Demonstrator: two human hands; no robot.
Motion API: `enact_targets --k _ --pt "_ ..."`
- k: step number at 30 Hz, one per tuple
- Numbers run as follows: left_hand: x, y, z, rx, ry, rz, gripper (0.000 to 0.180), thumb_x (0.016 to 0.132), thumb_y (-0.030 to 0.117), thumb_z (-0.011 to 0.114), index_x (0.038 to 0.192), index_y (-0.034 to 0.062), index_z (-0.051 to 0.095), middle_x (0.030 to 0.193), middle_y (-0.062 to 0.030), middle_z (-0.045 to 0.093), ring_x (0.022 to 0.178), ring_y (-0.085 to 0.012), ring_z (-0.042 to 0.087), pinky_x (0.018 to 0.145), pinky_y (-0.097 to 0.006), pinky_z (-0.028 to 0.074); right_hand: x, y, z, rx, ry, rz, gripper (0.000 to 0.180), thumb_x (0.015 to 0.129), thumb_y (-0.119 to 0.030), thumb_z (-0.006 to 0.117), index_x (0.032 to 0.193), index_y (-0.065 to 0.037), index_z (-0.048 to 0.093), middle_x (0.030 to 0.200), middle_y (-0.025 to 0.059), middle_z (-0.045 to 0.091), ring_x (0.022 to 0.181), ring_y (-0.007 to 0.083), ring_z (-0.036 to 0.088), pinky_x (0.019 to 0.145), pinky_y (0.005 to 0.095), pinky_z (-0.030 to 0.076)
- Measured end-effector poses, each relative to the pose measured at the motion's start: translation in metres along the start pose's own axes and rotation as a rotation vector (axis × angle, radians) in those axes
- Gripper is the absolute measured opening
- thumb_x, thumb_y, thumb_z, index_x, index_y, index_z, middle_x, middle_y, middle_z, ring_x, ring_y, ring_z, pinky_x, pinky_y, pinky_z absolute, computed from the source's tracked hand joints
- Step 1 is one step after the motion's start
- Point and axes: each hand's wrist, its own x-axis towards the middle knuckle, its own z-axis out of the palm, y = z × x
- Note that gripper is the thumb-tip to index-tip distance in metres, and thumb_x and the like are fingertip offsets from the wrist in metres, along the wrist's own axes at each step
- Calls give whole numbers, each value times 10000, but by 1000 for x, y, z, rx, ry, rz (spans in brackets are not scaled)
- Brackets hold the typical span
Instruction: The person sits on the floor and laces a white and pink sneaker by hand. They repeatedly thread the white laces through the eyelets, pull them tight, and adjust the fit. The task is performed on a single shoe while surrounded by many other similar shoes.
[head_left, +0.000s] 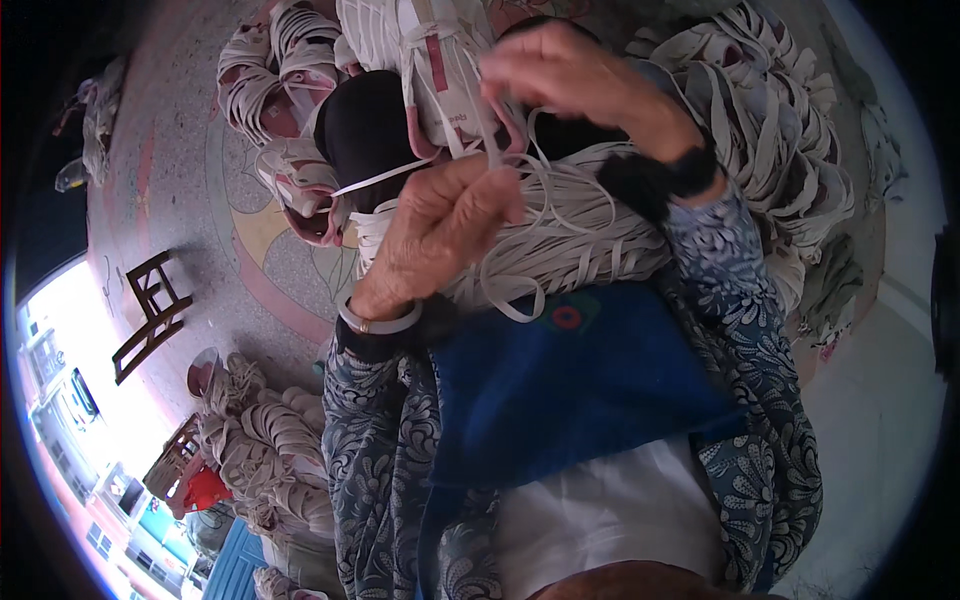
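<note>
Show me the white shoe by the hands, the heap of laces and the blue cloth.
White shoe [452, 102]: head view, on its pale middle panel.
Heap of laces [595, 240]: head view, near its middle.
Blue cloth [570, 385]: head view, on its broad middle.

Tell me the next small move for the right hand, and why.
Probably lower the right hand to grasp the white lace just above the left hand: the left hand seems to pinch that lace near the shoe, a slack lace loop shows below, and the raised right hand is close by, too blurred to show any grip.
</note>
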Motion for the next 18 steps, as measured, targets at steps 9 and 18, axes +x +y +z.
enact_targets --k 9,18 --pt "1 -2 5 -287 -304 167 378 987 346 446 844 41 616 882 -90 591 725 -125 542 647 -251 438 -32 -18 26 973 -134 186 440 993 -396 453 1036 18 597 723 17 566 623 72 510 487 225 396" --pt "-91 -70 -188 -1067 389 598 287 927 137 507 652 54 514 1165 -238 571 1200 -348 483 1111 -556 244 -30 75 -32 855 309 99 189 935 -224 581 973 -43 620 596 -87 389 552 26 399 581 193 353"
